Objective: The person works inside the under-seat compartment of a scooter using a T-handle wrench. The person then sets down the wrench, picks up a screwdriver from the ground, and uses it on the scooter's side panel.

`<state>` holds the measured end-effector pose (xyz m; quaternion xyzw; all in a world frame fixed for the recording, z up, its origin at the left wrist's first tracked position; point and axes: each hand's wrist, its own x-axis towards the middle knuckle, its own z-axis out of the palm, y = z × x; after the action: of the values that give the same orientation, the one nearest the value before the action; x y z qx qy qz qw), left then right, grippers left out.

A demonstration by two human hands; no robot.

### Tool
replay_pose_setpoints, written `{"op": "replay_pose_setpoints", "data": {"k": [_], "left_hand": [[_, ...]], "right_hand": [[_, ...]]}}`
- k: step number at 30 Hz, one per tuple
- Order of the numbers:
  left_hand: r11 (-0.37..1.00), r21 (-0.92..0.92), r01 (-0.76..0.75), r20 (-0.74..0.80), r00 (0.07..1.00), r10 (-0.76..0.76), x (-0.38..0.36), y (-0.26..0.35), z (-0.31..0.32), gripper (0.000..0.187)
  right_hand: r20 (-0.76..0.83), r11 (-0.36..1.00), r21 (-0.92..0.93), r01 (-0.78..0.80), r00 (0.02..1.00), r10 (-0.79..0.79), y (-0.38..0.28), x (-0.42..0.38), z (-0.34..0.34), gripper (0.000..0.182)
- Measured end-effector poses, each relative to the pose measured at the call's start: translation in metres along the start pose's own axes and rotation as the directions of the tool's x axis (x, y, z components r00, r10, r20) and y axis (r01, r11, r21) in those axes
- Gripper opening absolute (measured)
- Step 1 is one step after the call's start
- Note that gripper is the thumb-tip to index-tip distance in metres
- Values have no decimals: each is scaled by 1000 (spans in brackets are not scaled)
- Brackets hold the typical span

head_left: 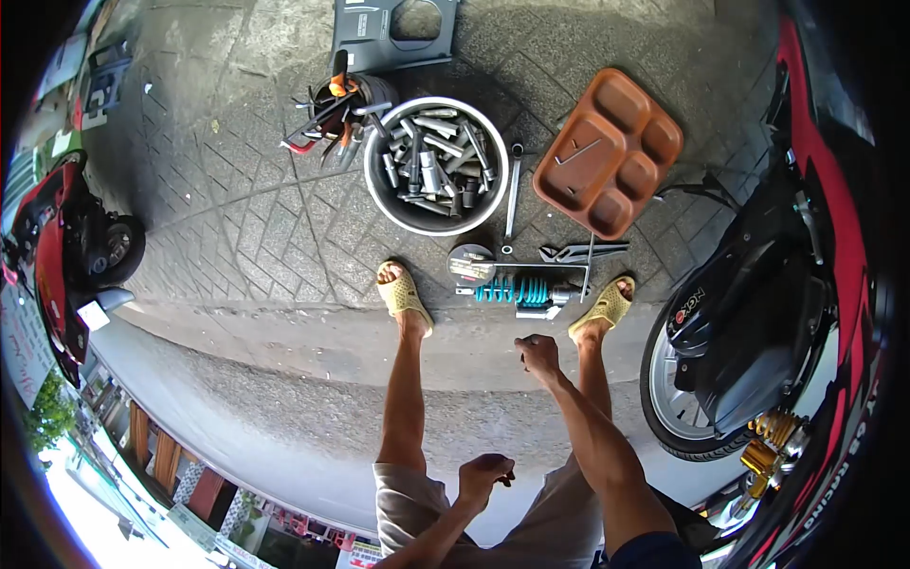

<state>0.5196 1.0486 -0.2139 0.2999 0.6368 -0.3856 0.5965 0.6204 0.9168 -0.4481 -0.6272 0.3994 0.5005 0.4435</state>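
Note:
My left hand [485,476] hangs over my lap, its fingers curled; whatever it may hold is too small to make out. Farther forward, between my legs, my right hand [538,356] is closed in a loose fist, with nothing I can make out in it. Just ahead of it on the ground lies a shock absorber with a teal spring [512,291]. A long thin bar [540,266] and a round tin [470,265] are beside the shock. Adjustable pliers [583,253] and a combination wrench [513,199] lie beyond.
A metal bowl of sockets [377,194] stands ahead, beside a tool holder [377,92]. A brown compartment tray [616,81] holds a hex key. A grey plastic case [374,38] is farther off. Motorbikes stand right [758,313] and left [59,256].

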Motion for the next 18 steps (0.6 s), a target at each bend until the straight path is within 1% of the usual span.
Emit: {"op": "replay_pose_setpoints", "data": {"k": [1,2,3,4,6,7,8,10,11,12,13,14,15,16,17,18], "left_hand": [[993,-121,-16,-65,998,8,-5,-25,-15,17],[976,-207,65,-122,988,-92,-12,-44,-25,16],[943,-302,140,-166,966,-196,-17,-58,-30,16],[937,-325,131,-150,971,-188,-19,-67,-31,16],[988,-83,128,-62,989,-133,-22,-80,-29,16],[993,48,108,-14,994,-108,-20,-81,-29,17],[995,32,93,-1,996,-94,-19,-72,-27,17],[999,3,-52,62,997,52,-18,-47,-27,17],[993,-14,-118,87,989,119,-21,-35,-31,17],[992,-21,-123,93,988,125,-24,-19,-39,17],[988,27,-150,111,983,146,-26,-4,-49,18],[980,74,-185,131,976,174,-25,16,-57,18],[963,108,-247,123,965,233,-22,38,-65,19],[944,147,-297,113,953,282,-27,55,-75,20],[945,85,-316,115,945,306,-28,74,-85,21],[941,25,-338,117,936,333,-28,95,-93,21]], "right_hand": [[-12,995,-84,47,999,-48,-5,1,3,27],[-22,981,-171,95,995,-100,-11,4,6,27],[-26,975,-190,113,992,-120,-14,8,8,27],[-22,953,-254,165,984,-176,-12,10,9,27],[4,888,-376,266,958,-285,-17,4,13,27],[12,874,-395,283,953,-303,-26,-4,14,27],[6,873,-421,246,963,-268,-41,-20,15,26],[-21,873,-461,156,982,-186,-62,-55,20,24],[-23,868,-471,158,981,-192,-59,-69,22,24],[-17,829,-484,281,944,-330,-56,-85,22,24],[-7,774,-493,397,888,-460,-50,-101,23,24],[0,735,-498,459,848,-530,-42,-112,29,24],[6,691,-505,517,803,-597,-34,-122,35,24],[-74,711,-537,454,814,-575,-6,-127,46,22],[-156,727,-559,399,810,-565,11,-121,58,19],[-238,743,-574,345,798,-554,12,-116,67,17]]}}
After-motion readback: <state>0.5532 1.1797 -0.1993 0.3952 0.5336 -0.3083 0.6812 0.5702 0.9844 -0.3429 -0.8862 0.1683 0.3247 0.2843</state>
